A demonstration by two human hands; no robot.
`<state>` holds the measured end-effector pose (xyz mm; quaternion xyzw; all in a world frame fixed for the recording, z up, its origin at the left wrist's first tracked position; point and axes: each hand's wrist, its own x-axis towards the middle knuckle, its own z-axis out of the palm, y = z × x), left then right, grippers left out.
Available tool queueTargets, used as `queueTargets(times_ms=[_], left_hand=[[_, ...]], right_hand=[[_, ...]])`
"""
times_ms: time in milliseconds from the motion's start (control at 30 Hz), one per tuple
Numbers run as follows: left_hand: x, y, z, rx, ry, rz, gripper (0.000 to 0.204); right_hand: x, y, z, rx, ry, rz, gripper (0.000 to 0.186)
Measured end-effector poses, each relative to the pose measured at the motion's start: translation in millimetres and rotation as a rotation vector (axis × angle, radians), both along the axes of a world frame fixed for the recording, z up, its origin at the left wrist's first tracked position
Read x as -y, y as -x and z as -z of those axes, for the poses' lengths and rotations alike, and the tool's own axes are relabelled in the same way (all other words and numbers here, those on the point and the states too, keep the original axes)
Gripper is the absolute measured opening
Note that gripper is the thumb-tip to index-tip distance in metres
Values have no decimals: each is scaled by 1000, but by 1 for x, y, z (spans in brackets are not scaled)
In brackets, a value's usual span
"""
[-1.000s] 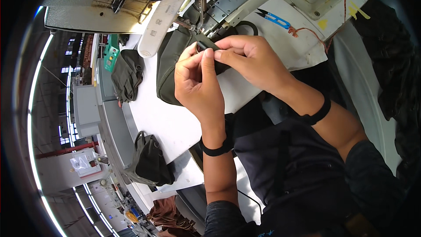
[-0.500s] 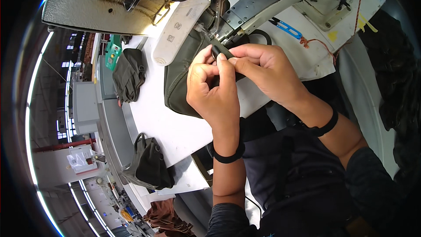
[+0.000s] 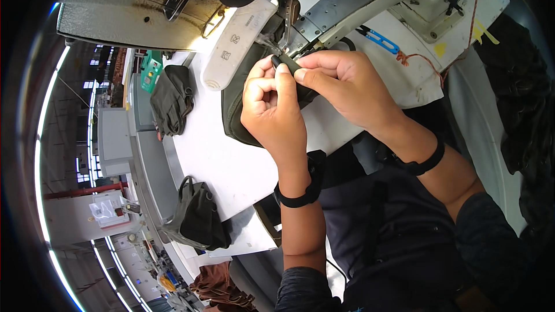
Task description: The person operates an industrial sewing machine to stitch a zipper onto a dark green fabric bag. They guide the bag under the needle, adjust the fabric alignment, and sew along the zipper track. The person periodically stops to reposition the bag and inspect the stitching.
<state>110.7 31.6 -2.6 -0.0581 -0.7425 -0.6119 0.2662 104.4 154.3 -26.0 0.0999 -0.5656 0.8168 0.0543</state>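
Observation:
A dark green fabric bag (image 3: pixel 233 117) lies under and beyond my hands, its upper edge at the sewing machine's narrow arm (image 3: pixel 341 8). My left hand (image 3: pixel 275 101) is closed, thumb and fingers pinching a dark strip on the bag's edge close to the needle area. From the right, my right hand (image 3: pixel 351 88) pinches the green edge (image 3: pixel 289 66) of the same bag between thumb and fingers. The fingertips of both hands nearly meet. The needle area is partly hidden behind the hands and a white lamp-like plastic piece (image 3: pixel 240 43).
Blue thread snips (image 3: pixel 380 40) and an orange cord (image 3: pixel 413 58) lie right of the machine arm. Two more dark green bags, one farther off (image 3: pixel 171 97) and one nearer (image 3: pixel 198 214), rest on the white table (image 3: pixel 202 156). The machine head (image 3: pixel 139 8) overhangs at upper left.
Both hands have shifted slightly left and away from me, keeping their pinch. The bag's lower edge has moved up and a little right.

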Motion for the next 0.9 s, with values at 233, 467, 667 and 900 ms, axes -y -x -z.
queueTargets(times_ms=[233, 467, 667, 900], left_hand=[[6, 2, -2, 48, -29, 58, 19], [12, 11, -8, 70, -11, 105, 17], [15, 18, -9, 80, -16, 127, 17], [30, 31, -21, 118, 137, 166, 23]], right_hand=[[-3, 4, -2, 3, -30, -22, 21], [-7, 8, -15, 63, -106, -30, 24], [-15, 14, -26, 85, -274, 1, 28], [-28, 20, -32, 67, -405, -140, 24]])
